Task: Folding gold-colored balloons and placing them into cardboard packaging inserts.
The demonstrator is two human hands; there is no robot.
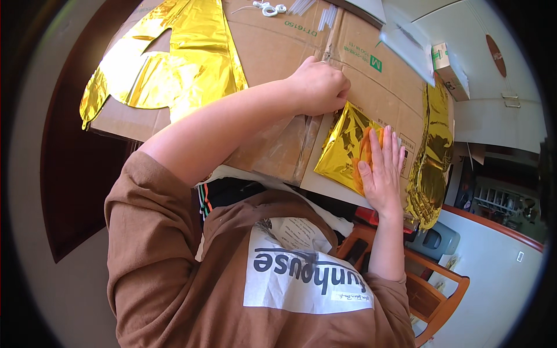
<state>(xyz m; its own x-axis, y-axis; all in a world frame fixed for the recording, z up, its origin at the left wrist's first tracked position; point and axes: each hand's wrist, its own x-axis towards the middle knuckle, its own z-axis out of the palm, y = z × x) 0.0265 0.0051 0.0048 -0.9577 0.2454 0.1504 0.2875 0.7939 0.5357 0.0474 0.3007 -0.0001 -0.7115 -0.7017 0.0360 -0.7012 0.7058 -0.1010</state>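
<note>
A folded piece of shiny gold foil (339,145) lies on the cardboard, near its front edge. My right hand (382,168) rests flat on the foil's right side, fingers stretched out. Beside that palm shows an orange, crinkled patch (364,153); I cannot tell whether it is film or a reflection. My left hand (320,86) is closed in a fist at the foil's far corner, its fingertips turned down and hidden, so what they hold does not show. Farther left, a large flat gold foil balloon (191,58) with a cut-in curved outline is spread out.
Flattened cardboard (272,58) covers the worktop. A pile of gold foil (432,156) hangs along its right edge. At the far side lie white ribbon rolls (270,9) and clear straws (326,17). A small box (451,69) stands far right; a wooden chair (435,296) is below.
</note>
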